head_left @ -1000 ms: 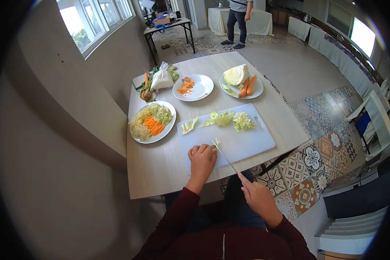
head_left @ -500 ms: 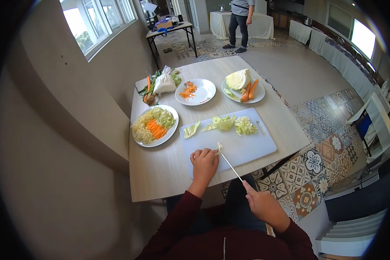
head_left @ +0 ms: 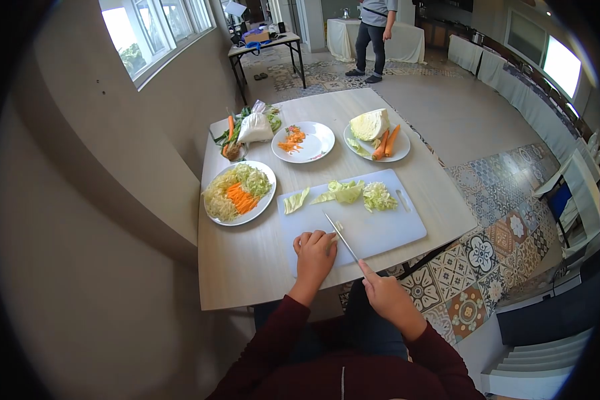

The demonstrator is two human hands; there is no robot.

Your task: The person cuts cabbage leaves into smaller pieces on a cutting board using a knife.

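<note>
My right hand (head_left: 387,297) grips the handle of a knife (head_left: 343,237), whose thin blade points away and to the left over the white cutting board (head_left: 387,233). With fingers curled, my left hand (head_left: 315,257) presses down on cabbage at the board's near left; most of that piece is hidden under the fingers. A few pale cut bits (head_left: 339,227) lie beside the blade. Farther back on the board are a flat cabbage leaf (head_left: 296,201), some larger leaf pieces (head_left: 343,192) and a heap of shredded cabbage (head_left: 379,197).
A plate of shredded vegetables (head_left: 271,193) stands left of the board. Behind it are a plate with carrot scraps (head_left: 317,147), a plate with half a cabbage and carrots (head_left: 400,152), and a white bag (head_left: 255,128) among greens. A person (head_left: 373,40) stands in the background.
My right hand has moved left and away from me, and the knife blade now reaches farther across the board. My left hand stays in nearly the same place.
</note>
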